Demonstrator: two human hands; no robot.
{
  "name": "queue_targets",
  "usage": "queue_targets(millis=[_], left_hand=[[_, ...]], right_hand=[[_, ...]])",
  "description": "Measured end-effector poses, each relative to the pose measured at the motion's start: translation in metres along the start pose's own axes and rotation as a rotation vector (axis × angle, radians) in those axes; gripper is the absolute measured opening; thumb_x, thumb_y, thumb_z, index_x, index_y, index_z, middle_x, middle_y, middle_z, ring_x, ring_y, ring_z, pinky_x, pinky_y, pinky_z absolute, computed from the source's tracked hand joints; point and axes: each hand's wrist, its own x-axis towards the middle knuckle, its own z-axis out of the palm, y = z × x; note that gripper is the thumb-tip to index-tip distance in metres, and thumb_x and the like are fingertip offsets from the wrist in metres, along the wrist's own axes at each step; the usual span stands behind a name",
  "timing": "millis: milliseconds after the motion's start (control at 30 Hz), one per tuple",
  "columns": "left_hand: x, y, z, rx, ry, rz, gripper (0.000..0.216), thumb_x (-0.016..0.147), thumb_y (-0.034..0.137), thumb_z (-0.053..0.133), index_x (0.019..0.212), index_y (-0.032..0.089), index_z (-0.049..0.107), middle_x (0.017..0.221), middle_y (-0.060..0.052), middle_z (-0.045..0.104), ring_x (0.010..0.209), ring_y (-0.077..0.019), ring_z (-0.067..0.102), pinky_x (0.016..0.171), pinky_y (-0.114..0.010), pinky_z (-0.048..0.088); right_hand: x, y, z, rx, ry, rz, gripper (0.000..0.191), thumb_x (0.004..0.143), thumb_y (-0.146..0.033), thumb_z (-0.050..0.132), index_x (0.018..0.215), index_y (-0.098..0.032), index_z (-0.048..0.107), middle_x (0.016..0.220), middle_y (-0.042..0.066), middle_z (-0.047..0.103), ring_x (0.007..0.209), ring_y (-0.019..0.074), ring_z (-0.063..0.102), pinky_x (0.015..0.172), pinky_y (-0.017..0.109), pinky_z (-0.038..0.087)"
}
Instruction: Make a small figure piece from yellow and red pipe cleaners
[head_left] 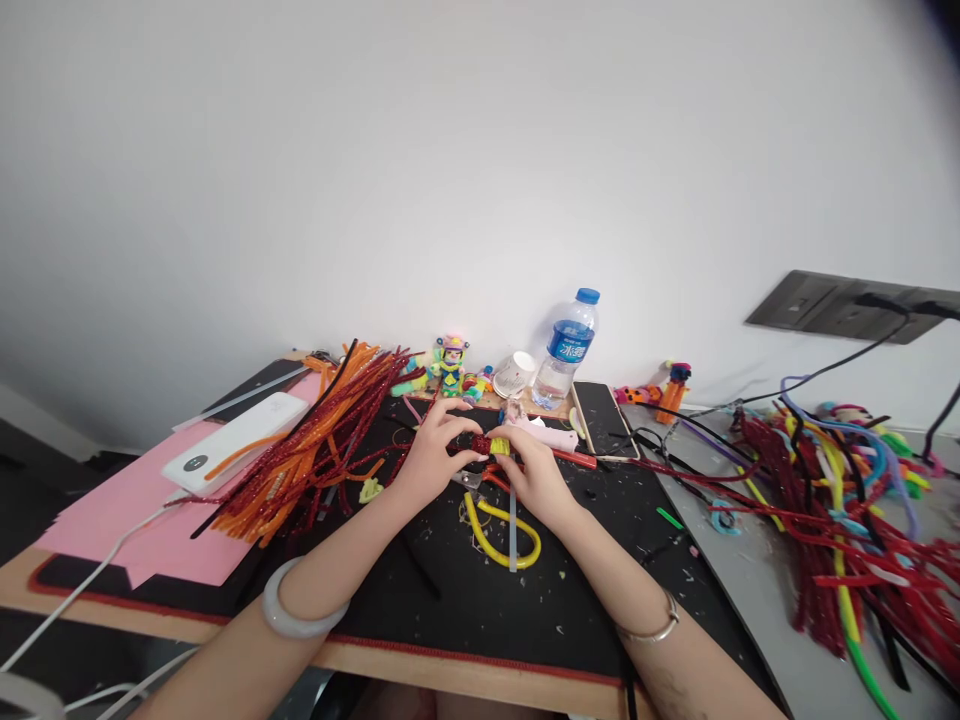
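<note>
Both of my hands meet over the black mat (480, 600) and pinch one small red and yellow pipe-cleaner piece (491, 446). My left hand (433, 458) grips its red end with closed fingers. My right hand (531, 470) holds the yellow end, fingers curled round it. Just below the hands lie scissors with yellow handles (501, 528) and a clear glue stick (513, 530). A pink glue gun (547, 433) rests just behind my right hand.
A heap of red and orange pipe cleaners (315, 450) lies to the left, over pink paper (135, 510) and a white power bank (236, 440). At the back stand a water bottle (568, 350), a phone (604, 418) and small figures (450, 365). More mixed pipe cleaners (840, 520) cover the right.
</note>
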Motion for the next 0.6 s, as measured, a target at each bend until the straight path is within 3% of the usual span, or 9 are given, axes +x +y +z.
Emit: queue_targets(millis=[267, 433, 600], left_hand=[[0.0002, 0.0023, -0.0005, -0.014, 0.002, 0.001, 0.017, 0.069, 0.015, 0.066, 0.085, 0.02, 0.061, 0.111, -0.005, 0.047, 0.1, -0.0205, 0.053, 0.094, -0.042, 0.043], [-0.0004, 0.0, 0.0008, -0.087, -0.001, -0.009, 0.033, 0.068, 0.014, 0.066, 0.099, 0.022, 0.057, 0.113, -0.006, 0.045, 0.088, -0.016, 0.056, 0.084, -0.037, 0.05], [-0.0004, 0.001, -0.0008, -0.025, -0.017, -0.004, 0.016, 0.069, 0.015, 0.066, 0.084, 0.02, 0.061, 0.111, -0.005, 0.047, 0.098, -0.0194, 0.054, 0.093, -0.04, 0.043]], right_hand=[[0.0011, -0.0029, -0.0041, -0.012, -0.019, -0.012, 0.027, 0.083, -0.011, 0.044, 0.107, -0.021, 0.051, 0.104, 0.007, 0.059, 0.097, 0.02, 0.055, 0.087, 0.035, 0.043], [0.0013, -0.0021, -0.0041, -0.007, -0.022, -0.018, 0.027, 0.084, -0.012, 0.043, 0.109, -0.021, 0.05, 0.104, 0.008, 0.059, 0.097, 0.0211, 0.054, 0.086, 0.038, 0.043], [0.0012, -0.003, -0.004, -0.005, -0.027, -0.014, 0.027, 0.084, -0.011, 0.042, 0.108, -0.021, 0.051, 0.103, 0.008, 0.059, 0.096, 0.0205, 0.055, 0.086, 0.036, 0.043]])
